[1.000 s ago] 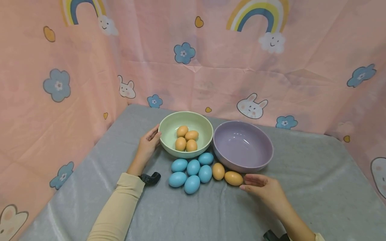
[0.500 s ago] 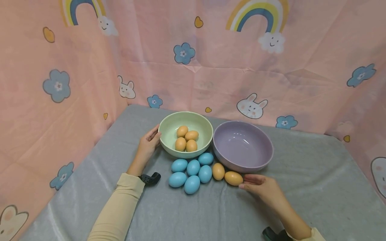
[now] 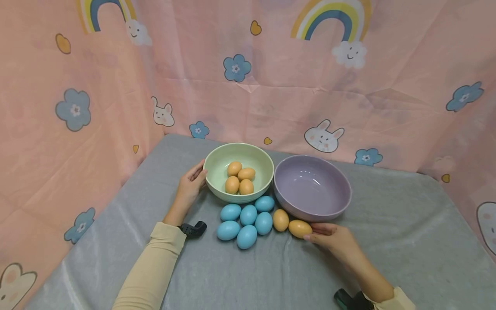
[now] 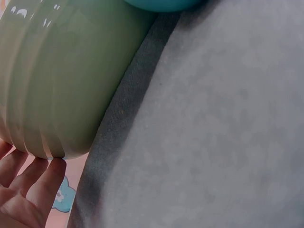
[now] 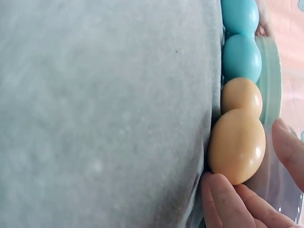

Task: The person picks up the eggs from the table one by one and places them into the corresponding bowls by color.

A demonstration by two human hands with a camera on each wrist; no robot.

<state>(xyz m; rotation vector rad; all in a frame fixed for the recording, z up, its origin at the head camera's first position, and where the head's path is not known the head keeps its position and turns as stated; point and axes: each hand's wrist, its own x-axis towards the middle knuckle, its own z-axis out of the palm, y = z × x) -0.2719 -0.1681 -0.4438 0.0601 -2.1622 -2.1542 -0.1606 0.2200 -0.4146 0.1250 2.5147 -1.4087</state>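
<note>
In the head view my left hand rests its fingertips against the left side of the green bowl. The left wrist view shows those fingers nearly straight on the bowl's ridged outer wall. Several yellow-orange eggs lie inside it. On the right, my right hand reaches the right end of a yellow-orange egg on the cloth. In the right wrist view its fingers touch that end, while the thumb stands apart from the egg. Another yellow-orange egg sits just left of it.
Several blue eggs cluster on the grey cloth in front of the green bowl. A purple bowl with nothing inside stands right of the green one, behind the yellow-orange eggs. A pink patterned curtain hangs around the back and sides.
My right hand has shifted slightly left, its thumb now overlapping the right end of the nearest yellow-orange egg in the head view. The left hand, bowls and eggs stay in place.
</note>
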